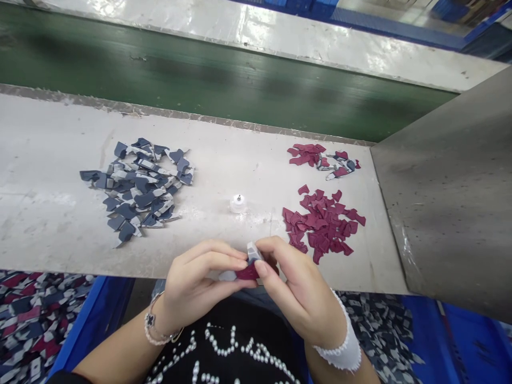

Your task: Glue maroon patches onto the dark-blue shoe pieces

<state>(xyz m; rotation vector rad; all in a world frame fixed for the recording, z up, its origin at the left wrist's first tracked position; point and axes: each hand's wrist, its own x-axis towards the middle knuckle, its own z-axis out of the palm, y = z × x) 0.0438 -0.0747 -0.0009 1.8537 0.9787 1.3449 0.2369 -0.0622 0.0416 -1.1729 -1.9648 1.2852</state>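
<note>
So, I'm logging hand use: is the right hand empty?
No, the right hand pinches a grey-and-blue piece against a maroon piece in the left hand.

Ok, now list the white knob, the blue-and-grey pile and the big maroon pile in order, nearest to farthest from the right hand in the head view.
From the right hand:
1. Big maroon pile, just beyond it, on the right side.
2. White knob, near the middle.
3. Blue-and-grey pile, well over on the left.
</note>
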